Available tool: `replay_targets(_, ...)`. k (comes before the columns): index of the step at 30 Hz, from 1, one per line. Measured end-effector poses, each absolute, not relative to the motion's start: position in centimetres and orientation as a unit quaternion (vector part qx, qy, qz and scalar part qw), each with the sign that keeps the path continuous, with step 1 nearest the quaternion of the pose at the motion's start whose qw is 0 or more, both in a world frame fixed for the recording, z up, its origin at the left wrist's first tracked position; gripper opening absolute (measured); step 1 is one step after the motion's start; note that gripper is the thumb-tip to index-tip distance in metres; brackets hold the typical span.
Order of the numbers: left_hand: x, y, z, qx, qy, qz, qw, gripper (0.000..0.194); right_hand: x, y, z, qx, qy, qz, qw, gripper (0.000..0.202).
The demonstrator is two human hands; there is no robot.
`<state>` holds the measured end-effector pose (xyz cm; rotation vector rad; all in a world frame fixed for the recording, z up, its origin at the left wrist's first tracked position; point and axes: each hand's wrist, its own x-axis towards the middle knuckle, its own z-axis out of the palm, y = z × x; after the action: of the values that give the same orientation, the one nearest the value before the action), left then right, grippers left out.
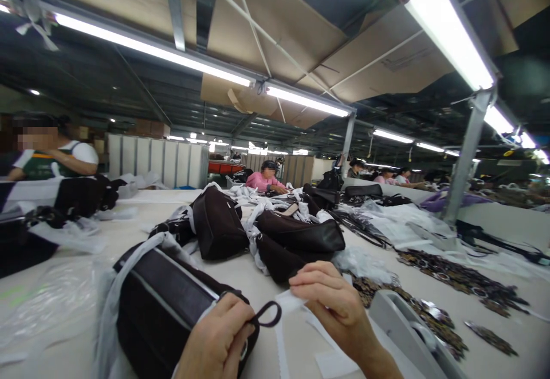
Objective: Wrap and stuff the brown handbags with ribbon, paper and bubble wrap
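Note:
A black handbag (158, 293) lies on its side in front of me, with white tissue wrapped along its handle. My left hand (219, 333) is closed on the near end of the bag, where a small black strap loop (270, 314) sticks out past the fingers. To the right, my right hand (337, 304) pinches a thin white strip (290, 303), which reaches toward the loop. Whether strip and loop touch, I cannot tell. Beside my right wrist stands a grey tool (408, 327) that looks like a tape dispenser.
More black bags (301, 233) with white wrapping lie further back on the table. Patterned strap pieces with rings (464, 281) are spread at the right. Clear plastic (55, 293) lies at the left. A metal post (466, 161) rises at the right. Several people work beyond.

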<state>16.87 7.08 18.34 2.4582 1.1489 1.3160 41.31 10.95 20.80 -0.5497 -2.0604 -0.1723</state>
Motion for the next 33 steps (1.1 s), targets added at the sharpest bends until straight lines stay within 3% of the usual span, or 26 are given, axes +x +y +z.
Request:
replay_targets(15, 17.5, 6.6, 18.4, 0.755, 0.447, 0.441, 0.191, 0.016, 41.5, 9.9, 21.9, -0.19, -0.863, -0.121, 0.452, 0.019)
replay_targets(33, 18.1, 7.0, 16.9, 0.817, 0.424, 0.39, 0.021, 0.016, 40.3, 8.4, 22.1, -0.188, -0.91, -0.087, 0.359, 0.017)
